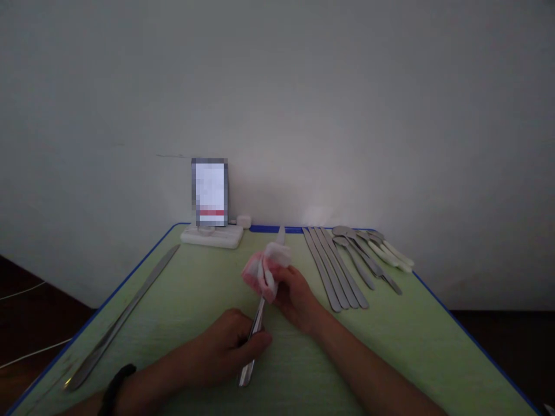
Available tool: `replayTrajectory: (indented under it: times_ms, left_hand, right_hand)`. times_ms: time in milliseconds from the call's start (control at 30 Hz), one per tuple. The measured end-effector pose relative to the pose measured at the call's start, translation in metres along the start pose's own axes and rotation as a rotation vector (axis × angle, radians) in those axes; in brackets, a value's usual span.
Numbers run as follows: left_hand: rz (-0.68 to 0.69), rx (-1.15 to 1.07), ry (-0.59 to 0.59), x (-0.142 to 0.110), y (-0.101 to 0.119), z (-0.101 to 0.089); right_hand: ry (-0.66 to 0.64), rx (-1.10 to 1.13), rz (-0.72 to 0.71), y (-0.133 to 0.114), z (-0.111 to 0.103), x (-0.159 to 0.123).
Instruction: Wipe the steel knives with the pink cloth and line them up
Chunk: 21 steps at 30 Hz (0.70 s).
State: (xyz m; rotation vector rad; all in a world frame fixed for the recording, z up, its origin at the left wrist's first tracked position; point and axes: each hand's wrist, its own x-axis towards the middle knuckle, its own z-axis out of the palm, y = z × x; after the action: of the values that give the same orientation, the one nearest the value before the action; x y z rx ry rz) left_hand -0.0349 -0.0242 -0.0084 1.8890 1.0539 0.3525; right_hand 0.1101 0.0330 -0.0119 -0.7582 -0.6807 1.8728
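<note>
My left hand [236, 349] is closed round the handle of a shiny table knife [259, 316], whose blade points away toward the wall. Wrapped about the blade is a pink and white cloth [262, 273], pinched in the fingers of my right hand [297, 297]. The tip of the blade shows beyond the cloth. Another knife [125, 315] lies by itself along the left side of the table, apart from both hands. To the right of my right hand, several knives [336, 268] lie side by side in a row.
Beyond that row lie several spoons [353, 260] and white-handled cutlery [392, 254], partly overlapping. At the back, a phone [211, 193] with a blurred screen stands on a white base [212, 236], beside a small white case [243, 221]. The green table [195, 289] has a blue edge against the wall.
</note>
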Motion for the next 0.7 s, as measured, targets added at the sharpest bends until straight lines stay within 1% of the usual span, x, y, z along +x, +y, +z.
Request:
replayTrajectory:
  times_ms: [100,133,233,300,400,500,600,700]
  left_hand:
    - [-0.007,0.007,0.02,0.0,0.0,-0.001]
    - [-0.007,0.011,0.023,0.0,0.0,-0.001]
    - [0.004,0.027,0.01,0.0,0.001,-0.001]
    - [-0.001,0.028,-0.003,0.0,0.001,0.0]
    - [-0.047,0.003,0.024,0.001,0.001,0.001]
    - [-0.084,-0.016,0.059,0.003,0.003,0.001]
    - [-0.082,-0.025,0.028,0.004,0.004,0.001]
    - [-0.092,-0.037,-0.001,0.003,0.003,0.001]
  right_hand:
    - [0.036,0.043,-0.096,0.001,0.001,0.0]
    - [0.054,0.063,-0.105,0.002,0.0,0.001]
    - [0.101,0.134,-0.047,0.003,-0.006,0.003]
    - [0.111,0.158,0.004,0.004,-0.01,0.003]
    - [0.058,0.164,0.066,0.002,-0.013,0.0]
    - [-0.007,0.199,0.045,-0.001,-0.008,-0.002]
    - [-0.031,0.212,-0.001,-0.002,-0.002,-0.003]
    - [-0.024,0.138,-0.009,0.0,-0.001,-0.002]
